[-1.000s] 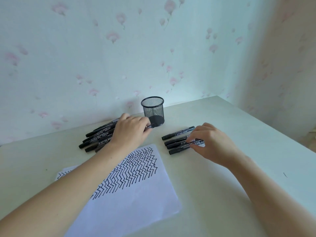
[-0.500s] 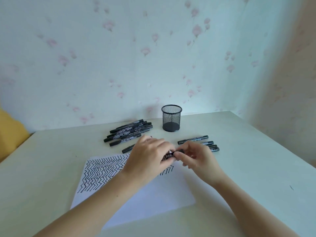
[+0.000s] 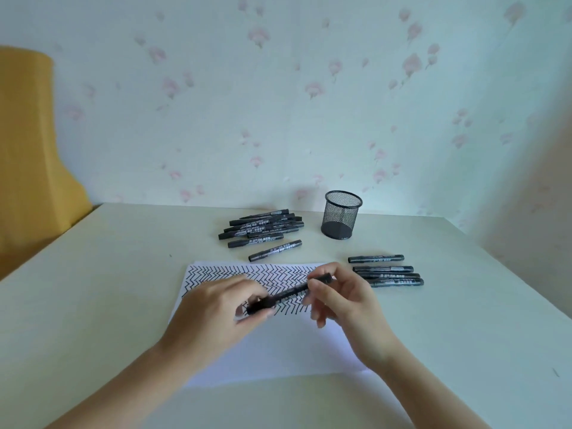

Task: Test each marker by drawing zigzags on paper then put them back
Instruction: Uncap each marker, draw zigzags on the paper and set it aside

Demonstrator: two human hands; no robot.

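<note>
Both hands have slid back over the paper (image 3: 278, 351) since a moment ago; my left hand (image 3: 216, 311) pinches one end of a black marker (image 3: 288, 295), my right hand (image 3: 343, 295) grips the other; loose markers (image 3: 263, 227) and mesh cup (image 3: 340, 218) sit beyond on the table (image 3: 108, 289).

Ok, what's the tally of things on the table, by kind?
Left markers: about 7 (they overlap)
Right markers: 4
Held marker: 1
Mesh cup: 1
Paper sheet: 1
Total: about 14
</note>
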